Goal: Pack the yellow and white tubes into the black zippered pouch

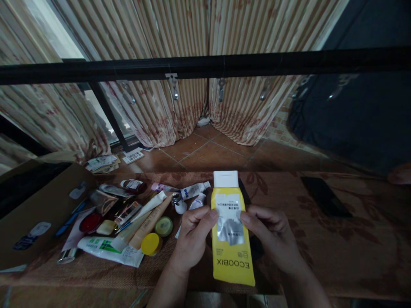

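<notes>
The left hand (192,235) and right hand (271,233) held the yellow tube (231,263) between them; its back was hidden, so a possibly loose pinch risked dropping it near the green jar (163,226), left of the left hand.

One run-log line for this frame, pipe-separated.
left hand: holds yellow tube by left edge | right hand: holds right edge | white cap: on, far end | phone: right of hands

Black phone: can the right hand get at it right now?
Probably yes: no item seems to stand between the right hand and the black phone, though that hand would first need to release the yellow tube.
</notes>
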Available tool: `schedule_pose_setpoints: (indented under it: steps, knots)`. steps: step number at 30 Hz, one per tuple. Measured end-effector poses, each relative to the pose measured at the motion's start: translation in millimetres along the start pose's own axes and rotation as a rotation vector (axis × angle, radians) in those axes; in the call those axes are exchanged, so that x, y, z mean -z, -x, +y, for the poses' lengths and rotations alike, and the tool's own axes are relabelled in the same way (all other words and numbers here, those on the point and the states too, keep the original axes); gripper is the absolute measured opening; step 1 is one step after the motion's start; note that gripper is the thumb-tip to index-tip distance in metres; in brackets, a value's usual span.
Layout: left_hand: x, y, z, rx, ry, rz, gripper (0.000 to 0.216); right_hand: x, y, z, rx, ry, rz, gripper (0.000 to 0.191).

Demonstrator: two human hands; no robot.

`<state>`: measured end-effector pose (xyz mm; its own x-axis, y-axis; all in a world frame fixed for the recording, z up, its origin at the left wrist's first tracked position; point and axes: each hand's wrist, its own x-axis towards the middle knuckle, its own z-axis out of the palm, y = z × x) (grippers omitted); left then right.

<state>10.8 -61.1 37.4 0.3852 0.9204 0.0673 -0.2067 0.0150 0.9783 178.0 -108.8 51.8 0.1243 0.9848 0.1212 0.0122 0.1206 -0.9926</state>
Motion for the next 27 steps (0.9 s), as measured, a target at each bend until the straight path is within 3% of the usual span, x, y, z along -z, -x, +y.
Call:
schedule_pose_setpoints:
  steps: [5,27]
  knots:
    - [-0.1,0.1,5.3,0.016,-0.061,-0.048,0.047,0.9,-0.2,1.3,-0.030,-0.014,0.015,0.040]
    - [-2.2,-0.6,3.4,-0.014,-0.023,-0.019,0.047,-0.4,-1.4,-2.5,-0.009,0.021,0.024,0.038]
